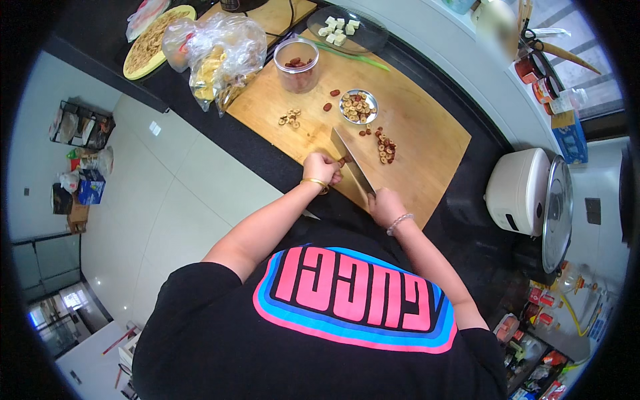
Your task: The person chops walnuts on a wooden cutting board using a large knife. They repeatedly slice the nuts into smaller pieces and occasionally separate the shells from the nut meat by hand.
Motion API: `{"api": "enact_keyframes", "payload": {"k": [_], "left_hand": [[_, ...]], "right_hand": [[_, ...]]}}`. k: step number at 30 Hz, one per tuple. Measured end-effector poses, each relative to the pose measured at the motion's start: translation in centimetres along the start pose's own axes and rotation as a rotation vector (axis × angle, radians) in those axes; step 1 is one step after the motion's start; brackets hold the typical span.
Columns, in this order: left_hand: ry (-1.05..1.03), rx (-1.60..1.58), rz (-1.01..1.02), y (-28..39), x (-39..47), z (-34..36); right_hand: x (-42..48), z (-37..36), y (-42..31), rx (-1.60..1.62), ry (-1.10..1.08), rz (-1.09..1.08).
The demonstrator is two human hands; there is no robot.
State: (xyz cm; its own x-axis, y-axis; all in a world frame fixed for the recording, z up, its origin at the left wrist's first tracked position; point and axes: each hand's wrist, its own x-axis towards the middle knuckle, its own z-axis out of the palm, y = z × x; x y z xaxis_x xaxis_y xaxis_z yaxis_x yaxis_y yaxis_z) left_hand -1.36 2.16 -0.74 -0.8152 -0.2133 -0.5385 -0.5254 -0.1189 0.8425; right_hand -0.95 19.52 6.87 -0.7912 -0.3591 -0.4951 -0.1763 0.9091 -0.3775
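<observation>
My right hand (387,206) grips the handle of a broad-bladed kitchen knife (353,161), its blade over the near part of a wooden cutting board (425,150). Against the blade's left side, my left hand (322,170) pinches a red date (342,162) in its fingertips. Sliced date rings (386,148) lie heaped right of the knife. Beyond its tip, a small round metal dish (358,106) holds more rings. Two whole dates (327,107) rest left of the dish, and a few pale rings (290,118) lie farther left. A clear plastic jar (297,70) contains whole dates.
At the board's far edge are a green onion stalk (367,61) and a glass plate (317,20) of white cubes. Plastic bags of food (220,55) sit left of the jar. A white rice cooker (515,192) with a glass lid (557,215) beside it stands at right.
</observation>
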Motion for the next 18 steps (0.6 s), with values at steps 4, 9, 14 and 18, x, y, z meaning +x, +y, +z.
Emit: {"api": "enact_keyframes", "payload": {"k": [4, 9, 14, 18], "left_hand": [[0.019, 0.040, 0.048, -0.3, 0.1, 0.0], [0.012, 0.040, 0.028, 0.0, -0.3, -0.1], [0.025, 0.074, 0.022, -0.2, 0.4, 0.1], [0.040, 0.095, 0.023, 0.7, 0.5, 0.5]], "right_hand": [[1.1, 1.6, 0.0, 0.099, 0.068, -0.003], [0.0, -0.1, 1.1, 0.421, 0.043, 0.039], [-1.3, -1.3, 1.2, 0.278, 0.144, 0.026], [-1.8, -1.3, 1.2, 0.169, 0.160, -0.017]]}}
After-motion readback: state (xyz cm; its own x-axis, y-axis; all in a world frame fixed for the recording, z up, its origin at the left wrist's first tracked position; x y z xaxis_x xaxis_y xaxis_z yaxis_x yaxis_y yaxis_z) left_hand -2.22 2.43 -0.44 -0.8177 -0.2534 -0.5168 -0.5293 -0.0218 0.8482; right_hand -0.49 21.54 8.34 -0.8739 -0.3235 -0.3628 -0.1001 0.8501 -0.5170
